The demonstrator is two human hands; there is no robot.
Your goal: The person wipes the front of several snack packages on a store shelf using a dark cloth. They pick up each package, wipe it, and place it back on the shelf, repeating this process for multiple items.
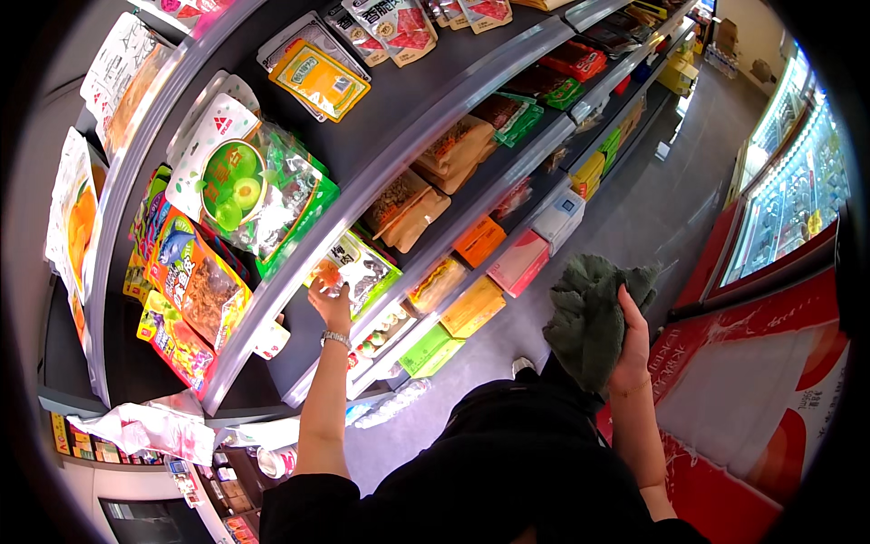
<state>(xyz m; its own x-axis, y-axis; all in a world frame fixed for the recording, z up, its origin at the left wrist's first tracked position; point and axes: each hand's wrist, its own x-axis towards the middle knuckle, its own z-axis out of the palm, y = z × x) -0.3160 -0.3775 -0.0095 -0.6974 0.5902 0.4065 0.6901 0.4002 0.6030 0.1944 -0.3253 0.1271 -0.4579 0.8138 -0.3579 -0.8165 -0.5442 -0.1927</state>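
My left hand, with a watch on its wrist, reaches into a middle shelf on the left. Its thumb and fingers are closed on the near end of a green-and-white snack bag, which lies on that shelf. A crumpled dark green cloth hangs bunched in my right hand. That hand is out over the aisle, apart from the shelves, with the thumb pressed over the cloth's edge. Just above my left hand runs the metal front rail of the higher shelf.
Brown-backed food pouches lie farther along the same shelf. A large green snack bag and an orange pouch are one shelf up. Boxes line the lowest level. A glass-door drinks cooler stands across the grey floor.
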